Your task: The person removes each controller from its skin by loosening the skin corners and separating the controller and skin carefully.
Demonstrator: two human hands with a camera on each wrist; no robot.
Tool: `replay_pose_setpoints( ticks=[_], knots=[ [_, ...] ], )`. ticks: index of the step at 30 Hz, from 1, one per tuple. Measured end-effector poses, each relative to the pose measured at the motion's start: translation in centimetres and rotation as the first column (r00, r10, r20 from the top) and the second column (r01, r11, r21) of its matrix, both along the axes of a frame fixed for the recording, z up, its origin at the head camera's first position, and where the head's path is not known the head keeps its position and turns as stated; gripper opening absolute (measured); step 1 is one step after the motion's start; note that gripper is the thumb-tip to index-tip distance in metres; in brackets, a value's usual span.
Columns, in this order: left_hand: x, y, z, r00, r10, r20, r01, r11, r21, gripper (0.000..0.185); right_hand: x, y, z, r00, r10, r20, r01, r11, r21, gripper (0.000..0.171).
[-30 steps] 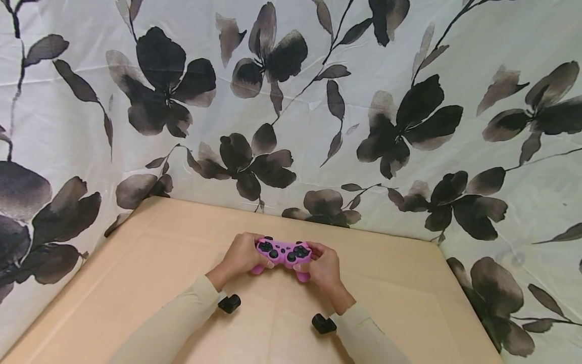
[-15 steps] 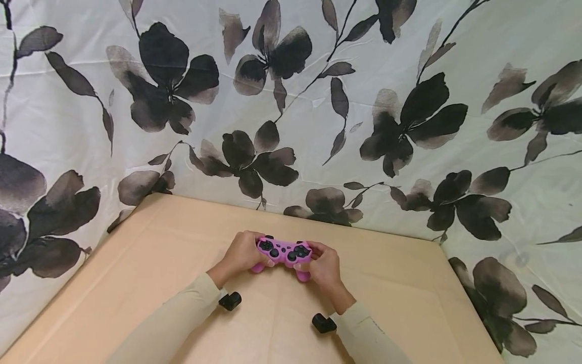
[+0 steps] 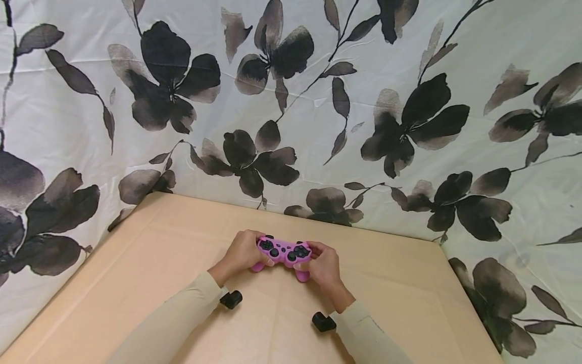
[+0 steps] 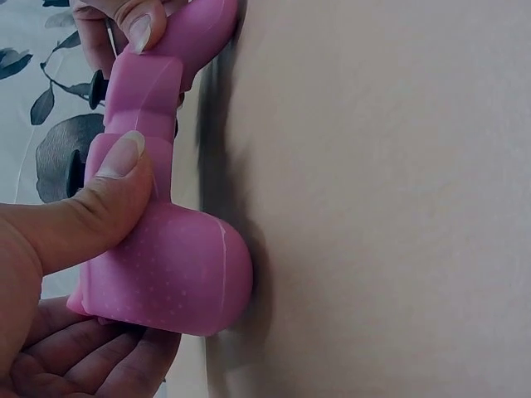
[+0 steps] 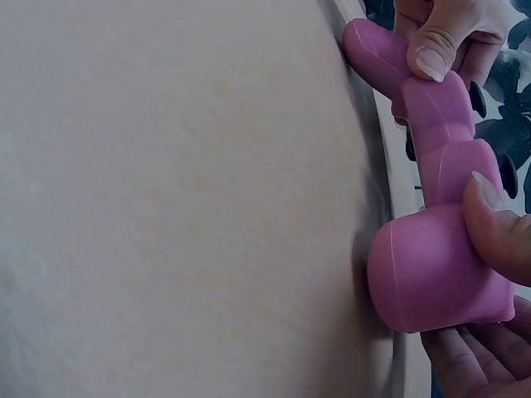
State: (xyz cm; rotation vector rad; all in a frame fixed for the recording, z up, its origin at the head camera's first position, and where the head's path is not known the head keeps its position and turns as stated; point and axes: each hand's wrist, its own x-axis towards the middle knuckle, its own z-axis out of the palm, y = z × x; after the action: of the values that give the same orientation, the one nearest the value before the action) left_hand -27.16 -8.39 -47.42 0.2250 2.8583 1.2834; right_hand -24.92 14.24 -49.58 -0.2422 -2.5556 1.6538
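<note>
- Both hands clasp a pink game controller (image 3: 284, 253) between them: the left hand (image 3: 241, 255) wraps its left handle, the right hand (image 3: 323, 265) wraps its right handle.
- Seen from the left wrist, the left thumb (image 4: 99, 211) lies flat along the controller's (image 4: 166, 257) pink body, while the other fingers (image 4: 91, 361) curl underneath the rounded handle.
- Seen from the right wrist, the right thumb (image 5: 498, 224) rests on the controller's (image 5: 431, 265) face and the remaining fingers (image 5: 469, 365) curl below the handle; the left hand's (image 5: 444, 33) fingertips show at the far end.
- Black sticks and buttons stand out on the controller's pink face.
- Both handle tips sit at or just above the tan tabletop (image 3: 136, 273); the wrist views show them close against the surface, though contact cannot be told for sure.
- On the tabletop, the controller lies roughly midway between the left and right edges, nearer the far edge than the near one.
- Cream sleeves (image 3: 177, 318) cover both forearms, each with a small black wrist-worn unit (image 3: 231, 299) just above the table.
- Behind the far edge and along both sides hangs a white cloth (image 3: 318, 101) printed with dark flowers and leaves.
</note>
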Motion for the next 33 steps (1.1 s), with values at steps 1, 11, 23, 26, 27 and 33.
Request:
replay_pose_setpoints(
  ticks=[1, 11, 23, 26, 27, 33],
  knots=[
    [0.0, 0.0, 0.0, 1.0, -0.001, 0.003, 0.001, 1.0, -0.001, 0.078, 0.0, 0.0, 0.0, 1.0, 0.005, 0.001, -0.005, 1.0, 0.007, 0.065],
    [-0.3, 0.0, -0.5, 0.999, -0.026, 0.039, 0.026, 1.0, 0.002, 0.072, -1.0, 0.3, 0.2, 0.998, 0.053, 0.025, -0.055, 0.994, 0.096, 0.058],
    [-0.4, 0.0, -0.2, 0.999, -0.017, 0.044, 0.018, 1.0, -0.009, 0.075, -2.5, 0.9, 0.0, 0.982, 0.181, 0.058, -0.185, 0.981, 0.06, 0.062],
    [-0.5, 0.0, -0.3, 0.999, -0.016, 0.051, 0.017, 1.0, -0.009, 0.075, -2.3, 0.9, -0.2, 0.984, 0.173, 0.03, -0.174, 0.983, 0.058, 0.058],
    [-0.6, 0.0, -0.3, 0.999, -0.016, 0.052, 0.016, 1.0, -0.013, 0.075, -2.2, 0.9, -0.2, 0.986, 0.168, 0.015, -0.169, 0.984, 0.053, 0.056],
    [-0.9, -0.1, -0.4, 0.997, -0.01, 0.075, 0.012, 1.0, -0.02, 0.074, -1.1, 0.8, -0.5, 0.982, 0.169, -0.086, -0.161, 0.982, 0.094, 0.043]
  ],
)
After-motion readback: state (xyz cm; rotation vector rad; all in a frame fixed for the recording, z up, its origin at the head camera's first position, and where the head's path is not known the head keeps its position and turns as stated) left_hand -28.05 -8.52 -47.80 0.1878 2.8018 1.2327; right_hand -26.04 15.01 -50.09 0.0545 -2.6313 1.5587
